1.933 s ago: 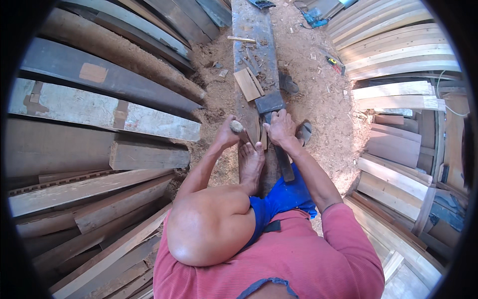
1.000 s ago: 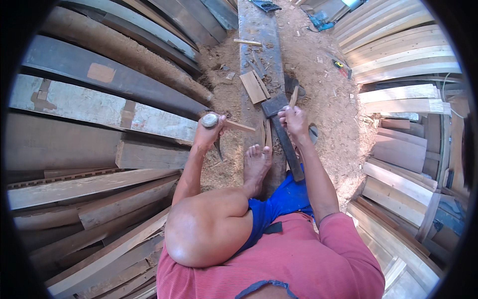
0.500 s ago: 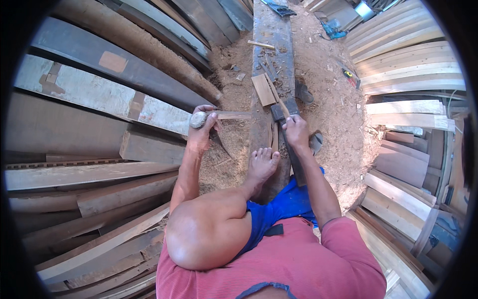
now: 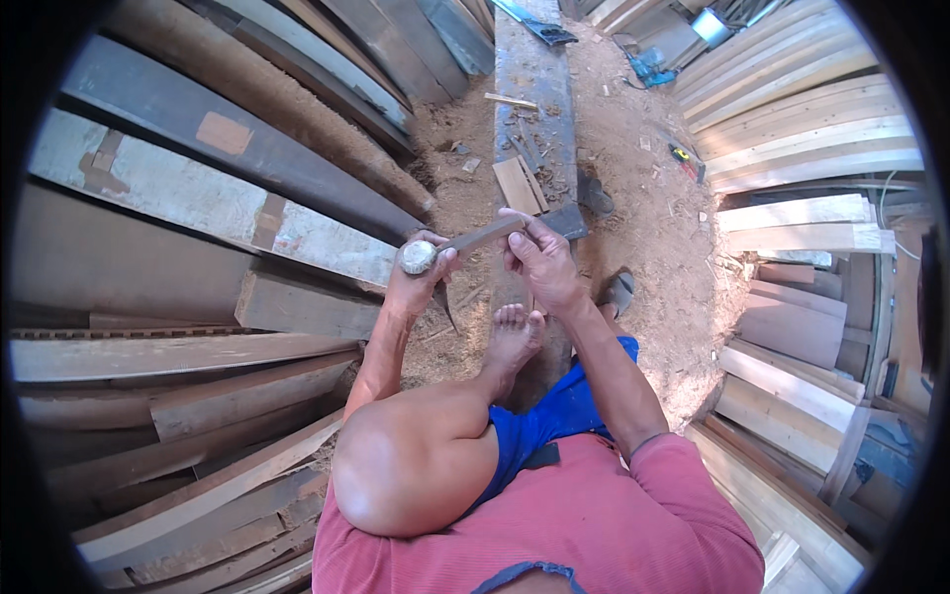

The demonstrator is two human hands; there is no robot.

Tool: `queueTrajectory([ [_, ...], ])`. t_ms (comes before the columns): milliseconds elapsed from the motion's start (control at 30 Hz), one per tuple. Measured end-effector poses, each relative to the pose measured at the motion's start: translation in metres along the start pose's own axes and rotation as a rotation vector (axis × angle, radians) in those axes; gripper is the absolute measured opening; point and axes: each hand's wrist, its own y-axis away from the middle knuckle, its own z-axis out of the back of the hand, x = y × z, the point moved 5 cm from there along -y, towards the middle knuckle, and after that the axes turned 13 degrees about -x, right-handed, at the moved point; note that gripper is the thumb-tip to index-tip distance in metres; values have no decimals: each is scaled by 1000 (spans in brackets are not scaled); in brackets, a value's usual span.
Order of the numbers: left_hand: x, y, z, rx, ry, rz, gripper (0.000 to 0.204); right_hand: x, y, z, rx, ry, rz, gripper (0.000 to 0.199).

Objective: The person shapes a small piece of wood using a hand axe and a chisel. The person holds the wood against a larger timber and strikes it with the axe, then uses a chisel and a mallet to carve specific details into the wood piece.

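Observation:
My left hand [image 4: 411, 282] is closed around a tool with a round pale end [image 4: 418, 257]; its dark, tapering blade-like part [image 4: 446, 302] points down below the fingers. A narrow brown wooden strip [image 4: 480, 238] runs from beside that hand across to my right hand [image 4: 542, 259], which pinches its far end between thumb and fingers. Whether the strip is joined to the tool, I cannot tell. Under my hands is a long worn plank [image 4: 534, 84], with my bare foot [image 4: 515, 342] resting on it. A dark block [image 4: 566, 220] lies on the plank just beyond my right hand.
A small light board [image 4: 516, 185], wood scraps and a saw [image 4: 539, 25] lie along the plank. Stacked boards line the left [image 4: 148, 238] and right [image 4: 792, 148]. Sawdust covers the floor [image 4: 643, 188], where a blue power tool [image 4: 651, 67] and a sandal [image 4: 619, 289] lie.
My right hand has left the dark block, moved left and taken the strip's far end. My left hand has shifted slightly right, and the strip now slants upward to the right.

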Motion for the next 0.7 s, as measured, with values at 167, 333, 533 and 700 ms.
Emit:
queueTrajectory([
  [167,4,-7,-21,190,-60,90,21,-1,-17,23,-69,11,52,19],
  [333,15,-9,-25,173,-227,61,26,-12,-14,16,-104,86,-11,25],
  [533,7,3,-27,197,-449,-216,30,-29,-13,10,-44,293,-107,30],
  [700,7,-3,-9,130,-412,-8,37,-26,-28,38,72,446,-35,32],
])
